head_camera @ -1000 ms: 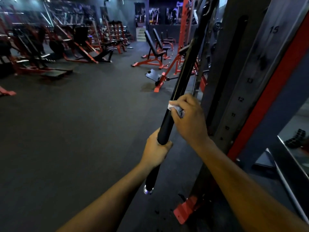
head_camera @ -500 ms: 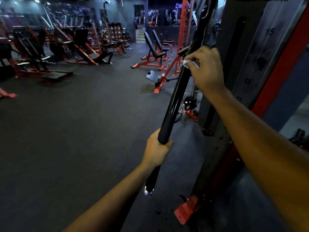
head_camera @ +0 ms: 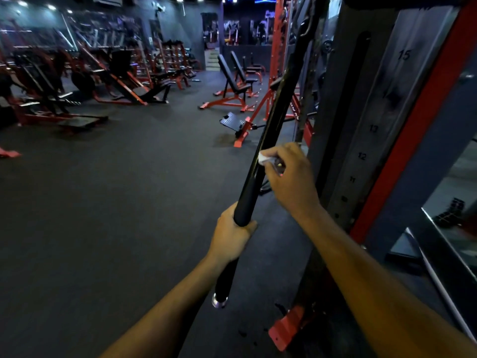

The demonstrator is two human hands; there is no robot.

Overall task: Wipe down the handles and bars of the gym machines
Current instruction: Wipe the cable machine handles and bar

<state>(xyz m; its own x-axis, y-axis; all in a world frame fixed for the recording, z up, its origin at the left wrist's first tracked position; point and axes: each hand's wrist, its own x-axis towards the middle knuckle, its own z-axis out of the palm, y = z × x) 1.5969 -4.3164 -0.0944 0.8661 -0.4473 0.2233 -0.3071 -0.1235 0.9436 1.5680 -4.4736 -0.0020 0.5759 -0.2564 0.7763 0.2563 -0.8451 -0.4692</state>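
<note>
- A long black bar (head_camera: 273,117) hangs tilted beside a grey and red machine upright (head_camera: 387,130).
- The left hand (head_camera: 232,235) is closed around the bar near its lower end.
- The right hand (head_camera: 290,177), higher up, pinches a small white cloth (head_camera: 263,158) against the bar.
- Red benches (head_camera: 232,91) stand well behind on the dark floor (head_camera: 116,202).

left hand (head_camera: 232,235) grips bar (head_camera: 273,117) | right hand (head_camera: 291,177) presses white cloth (head_camera: 263,158)

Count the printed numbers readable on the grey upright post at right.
4, top to bottom on the grey numbered steel upright: 15, 13, 12, 11. A smudged patch between 15 and 13 may hide one; marks lower down are too faint to read.
</note>
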